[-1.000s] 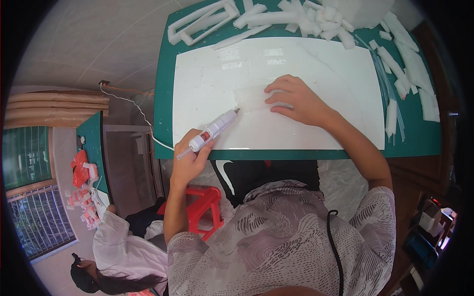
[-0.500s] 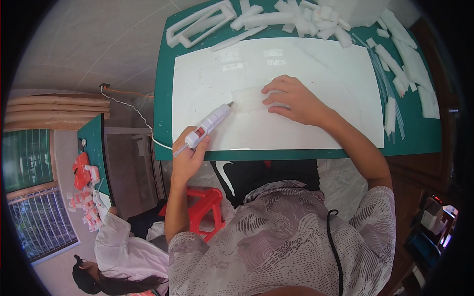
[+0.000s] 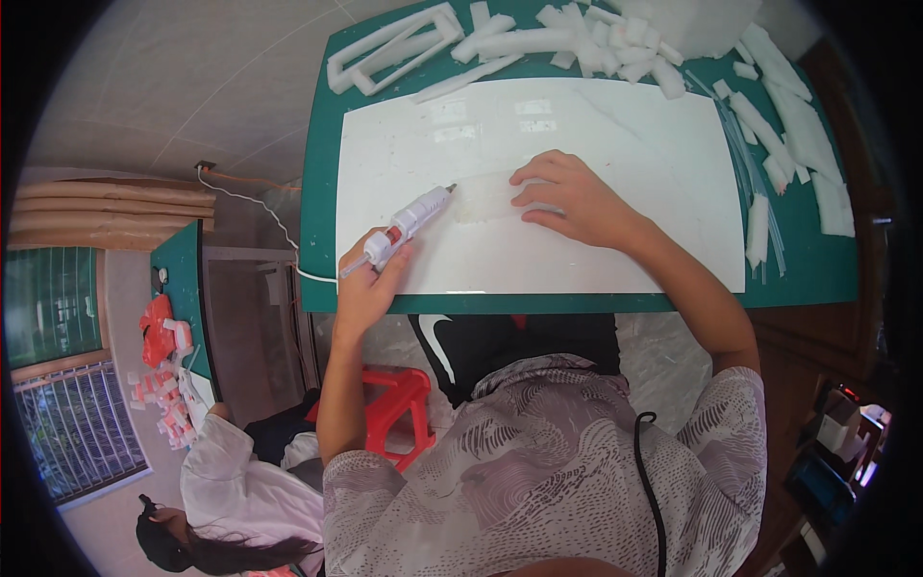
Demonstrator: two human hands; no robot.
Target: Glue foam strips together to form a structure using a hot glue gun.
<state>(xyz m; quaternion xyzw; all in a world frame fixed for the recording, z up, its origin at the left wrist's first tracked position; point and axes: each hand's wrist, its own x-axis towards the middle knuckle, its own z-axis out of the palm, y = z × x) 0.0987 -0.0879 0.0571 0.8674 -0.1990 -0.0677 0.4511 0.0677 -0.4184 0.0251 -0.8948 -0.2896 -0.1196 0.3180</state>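
My left hand (image 3: 363, 288) is closed around a white glue gun (image 3: 413, 219) with a red part near its rear. Its metal nozzle points away and to the right, at the left edge of a pale, flat, nearly see-through piece (image 3: 479, 199). Whether the nozzle touches the piece, I cannot tell. On the right end of that piece rest the fingertips of my right hand (image 3: 572, 200), fingers apart and bent, covering part of it. Under both lies a glossy white board (image 3: 596, 260) on a green tabletop (image 3: 321, 192).
White foam strips and blocks (image 3: 596, 43) pile up along the far edge, beside a foam frame (image 3: 394, 48). More foam (image 3: 808, 135) and clear glue sticks (image 3: 745, 159) lie at the right. A white cord (image 3: 260, 207) runs leftward; a person (image 3: 240, 471) sits lower left near a red stool (image 3: 409, 409).
The glue gun's nozzle has shifted slightly away from me along the left edge of the pale piece, and the gun has turned a little. My right hand stays nearly in place.
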